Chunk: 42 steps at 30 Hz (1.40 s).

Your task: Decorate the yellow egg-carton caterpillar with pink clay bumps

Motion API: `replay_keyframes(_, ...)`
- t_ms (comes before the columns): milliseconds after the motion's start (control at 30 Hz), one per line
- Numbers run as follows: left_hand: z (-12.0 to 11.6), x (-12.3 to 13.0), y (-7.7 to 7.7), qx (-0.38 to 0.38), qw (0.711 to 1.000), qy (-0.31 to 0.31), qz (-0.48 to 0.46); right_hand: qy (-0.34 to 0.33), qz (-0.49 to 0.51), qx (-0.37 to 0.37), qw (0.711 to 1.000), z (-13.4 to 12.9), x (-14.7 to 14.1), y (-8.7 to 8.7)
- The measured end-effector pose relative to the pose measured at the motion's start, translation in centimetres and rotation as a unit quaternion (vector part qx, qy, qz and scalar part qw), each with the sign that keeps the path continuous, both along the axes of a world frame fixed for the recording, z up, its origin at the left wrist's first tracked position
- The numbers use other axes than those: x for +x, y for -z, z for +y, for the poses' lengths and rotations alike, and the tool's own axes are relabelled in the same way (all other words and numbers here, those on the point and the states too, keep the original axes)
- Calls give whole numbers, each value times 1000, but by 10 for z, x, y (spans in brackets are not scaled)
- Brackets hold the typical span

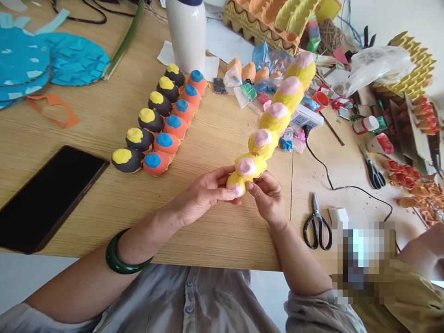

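While the strip of egg-carton cups (pixel 277 115) is held up over the desk (pixel 222 231), it's angled away toward the upper right of the frame, with yellow paint and pink tops on each cup. Its near end is gripped at lower centre by both hands. The left hand (pixel 203 194) is curled around it, and the right hand (pixel 267 196) is closed on the last cups from the other side. The fingers (pixel 253 185) of the right hand are pressed against the pulp, so neither hand is open. A green bangle (pixel 120 253) is worn on the left wrist.

Two rows of painted cups are lined up side by side left of the hands, one black with yellow tops (pixel 149 118), the other orange with blue tops (pixel 176 122). Scissors (pixel 317 224) are left just beside the right hand.

A light hold is probably best here, since pulp like this is easily dented. Support nearer the middle of the strip would also be safer, imo, as the long end is being levered from one end only.
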State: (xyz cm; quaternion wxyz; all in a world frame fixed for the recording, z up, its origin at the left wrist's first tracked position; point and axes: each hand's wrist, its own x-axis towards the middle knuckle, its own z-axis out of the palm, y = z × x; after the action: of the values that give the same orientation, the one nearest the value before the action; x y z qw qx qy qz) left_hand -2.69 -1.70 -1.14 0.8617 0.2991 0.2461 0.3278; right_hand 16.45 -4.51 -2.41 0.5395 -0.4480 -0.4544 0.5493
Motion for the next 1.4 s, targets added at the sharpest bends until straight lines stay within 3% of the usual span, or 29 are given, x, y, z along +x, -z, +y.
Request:
replay_keyframes(267, 2, -1, -1, -44, 998, -3, 34, -17, -33, 20, 999, -9, -7, -5)
replay_keyframes(400, 4, -2, 0, -59, 998, -1, -5, 0, -37, 12, 999, -8, -8, -5)
replay_keyframes(533, 4, -3, -2, -41, 999, 0, -33, 20, 2, -7, 1000, -3, -7, -4)
replay_keyframes(867, -6, 2, 1, 52, 996, -60, 34, 14, 61, -42, 997, 0, -5, -4)
replay_keyframes(1000, -5, 2, 0, 44, 998, -38, 4, 23, 68, -62, 996, 1, -6, -7)
replay_keyframes(1167, -4, 4, 4, 53, 994, -78, 46, 5, 76, -68, 995, 2, -7, -6)
replay_keyframes(1400, -1, 6, 4, 6, 998, -66, 19, 0, 75, -63, 995, 5, -8, -3)
